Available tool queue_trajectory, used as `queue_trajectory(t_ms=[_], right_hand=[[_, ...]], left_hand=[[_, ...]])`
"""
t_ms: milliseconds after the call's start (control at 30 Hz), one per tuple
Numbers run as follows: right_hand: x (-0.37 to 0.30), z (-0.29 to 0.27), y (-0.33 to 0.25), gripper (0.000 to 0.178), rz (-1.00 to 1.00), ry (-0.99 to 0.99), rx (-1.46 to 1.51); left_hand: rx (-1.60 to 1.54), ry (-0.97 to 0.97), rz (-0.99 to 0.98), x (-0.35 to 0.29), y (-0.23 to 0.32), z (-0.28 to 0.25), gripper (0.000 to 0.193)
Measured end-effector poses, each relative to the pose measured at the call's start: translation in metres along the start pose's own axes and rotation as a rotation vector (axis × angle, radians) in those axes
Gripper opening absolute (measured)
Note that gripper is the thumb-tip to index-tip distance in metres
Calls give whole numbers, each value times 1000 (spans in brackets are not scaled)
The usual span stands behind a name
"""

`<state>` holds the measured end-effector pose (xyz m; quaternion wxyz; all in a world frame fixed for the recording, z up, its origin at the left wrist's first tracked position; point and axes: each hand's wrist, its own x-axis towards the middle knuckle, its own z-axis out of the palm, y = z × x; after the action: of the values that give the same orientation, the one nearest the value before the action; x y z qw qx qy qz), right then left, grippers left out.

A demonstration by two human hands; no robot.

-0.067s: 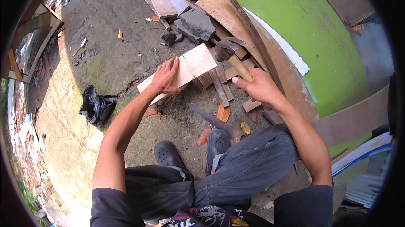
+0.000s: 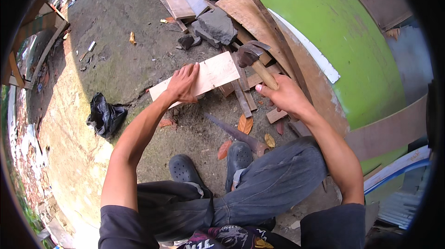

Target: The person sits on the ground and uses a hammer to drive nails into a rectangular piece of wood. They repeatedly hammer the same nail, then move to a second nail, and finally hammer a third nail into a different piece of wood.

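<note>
The pale wooden board (image 2: pixel 217 71) lies just above the middle of the view, towards 11 to 12 o'clock, its long axis running from about 8 o'clock to 2. It looks stiff, dry and fairly light, hardly fragile; its raw face should give good friction, though the edges may splinter. A hold across its width, well in from the end nearest the hammer (image 2: pixel 264 75), seems the sound one.

The left hand (image 2: pixel 183 83) grasps it just so: fingers laid together over the upper face towards 1 o'clock, thumb at the near edge, forearm coming up from 7 o'clock. What lies under the palm is hidden.

The hammer, at 1 o'clock, is likely head-heavy, its smooth wooden handle best taken low. The right hand (image 2: pixel 286 94) is clenched around that lower end, thumb along the wood, forearm rising from 4 o'clock with the elbow bent. The metal head tilts towards 11 o'clock, just beside the board's far end; whether they touch cannot be told. The saw (image 2: pixel 238 133) lies on the ground at 5 o'clock.
</note>
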<state>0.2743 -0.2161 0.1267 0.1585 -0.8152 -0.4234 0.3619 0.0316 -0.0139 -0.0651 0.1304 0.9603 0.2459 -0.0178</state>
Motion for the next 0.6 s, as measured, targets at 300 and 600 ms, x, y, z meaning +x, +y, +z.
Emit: queue_trajectory(t_ms=[300, 600], right_hand=[[6, 0, -7, 38, 76, -24, -42], [21, 17, -10, 35, 117, -78, -11]], left_hand=[[-23, -24, 100, 22, -25, 9, 124], [-299, 314, -402, 36, -17, 44, 65]])
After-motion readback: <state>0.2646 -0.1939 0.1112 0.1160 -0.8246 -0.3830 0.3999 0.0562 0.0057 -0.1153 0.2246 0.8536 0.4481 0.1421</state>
